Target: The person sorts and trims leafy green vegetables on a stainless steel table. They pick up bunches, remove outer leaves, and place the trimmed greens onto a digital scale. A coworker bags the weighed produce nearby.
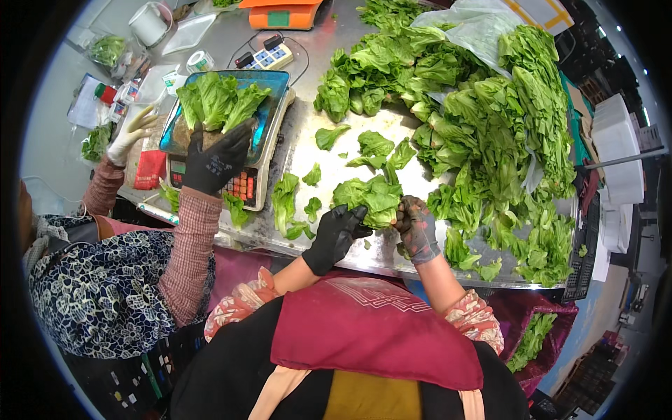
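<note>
Close in front of me, over the metal table [320, 257], is a small head of green leaf lettuce [370, 198]. My left hand [337, 236], in a black glove, grips it from the left with the fingers partly under the leaves. On the other side my right hand [418, 229], in a worn grey glove, has its fingers closed at the stem end; the exact grip there is partly hidden. Loose lettuce leaves [375, 144] lie just beyond both hands. To the right of my right hand, more torn leaves [459, 247] lie near the table's front edge.
A large lettuce pile [483, 121] covers the table's right side. At left, a co-worker's black-gloved hand [218, 163] touches lettuce [215, 102] on a weighing scale [283, 113]. Behind are a power strip [270, 56] and orange scale [281, 13]. A maroon-lined bin [564, 325] stands lower right.
</note>
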`<state>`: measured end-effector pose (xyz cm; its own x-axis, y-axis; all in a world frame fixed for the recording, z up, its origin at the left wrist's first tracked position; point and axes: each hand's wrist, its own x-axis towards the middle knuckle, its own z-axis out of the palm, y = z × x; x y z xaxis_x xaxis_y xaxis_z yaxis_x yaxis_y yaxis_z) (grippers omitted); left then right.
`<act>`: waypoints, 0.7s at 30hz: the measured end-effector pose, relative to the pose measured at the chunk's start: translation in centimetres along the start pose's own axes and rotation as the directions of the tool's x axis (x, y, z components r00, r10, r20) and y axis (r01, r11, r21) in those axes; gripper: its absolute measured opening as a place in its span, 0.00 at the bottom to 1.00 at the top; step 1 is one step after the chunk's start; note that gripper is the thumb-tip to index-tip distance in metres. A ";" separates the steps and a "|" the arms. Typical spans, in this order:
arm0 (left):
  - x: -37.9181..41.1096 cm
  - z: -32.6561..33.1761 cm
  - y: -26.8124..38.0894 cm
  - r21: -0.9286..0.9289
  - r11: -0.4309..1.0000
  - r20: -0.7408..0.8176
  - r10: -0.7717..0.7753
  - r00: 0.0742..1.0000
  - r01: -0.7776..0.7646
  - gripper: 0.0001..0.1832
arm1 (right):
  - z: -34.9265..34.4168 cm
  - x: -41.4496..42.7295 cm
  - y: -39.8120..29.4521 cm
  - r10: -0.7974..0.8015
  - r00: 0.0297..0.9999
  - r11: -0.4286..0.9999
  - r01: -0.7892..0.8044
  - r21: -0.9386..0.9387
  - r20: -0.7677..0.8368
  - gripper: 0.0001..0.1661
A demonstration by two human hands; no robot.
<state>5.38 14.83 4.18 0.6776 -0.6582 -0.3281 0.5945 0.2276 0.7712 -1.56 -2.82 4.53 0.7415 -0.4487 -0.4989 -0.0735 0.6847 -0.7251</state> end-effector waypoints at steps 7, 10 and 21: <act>0.0 -0.5 -0.7 -0.240 0.970 -0.054 -0.048 0.997 0.034 0.10 | -1.5 0.7 -0.1 -0.078 0.894 0.664 0.376 -0.646 0.440 0.18; -0.6 -0.2 -0.6 -0.310 0.950 -0.029 0.012 1.000 -0.020 0.09 | 0.0 -0.7 -0.4 -0.024 0.990 0.919 0.076 -0.386 0.139 0.07; -0.4 0.3 0.2 -0.055 0.996 -0.221 -0.085 0.972 0.075 0.07 | 1.7 -1.8 -2.6 -0.385 0.659 0.098 0.725 -0.681 0.646 0.17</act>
<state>5.12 14.94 4.60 0.7033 -0.5005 -0.5049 0.6664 0.2169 0.7133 -1.57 -2.86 8.12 0.9478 -0.1883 0.2573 0.0762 -0.6497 -0.7564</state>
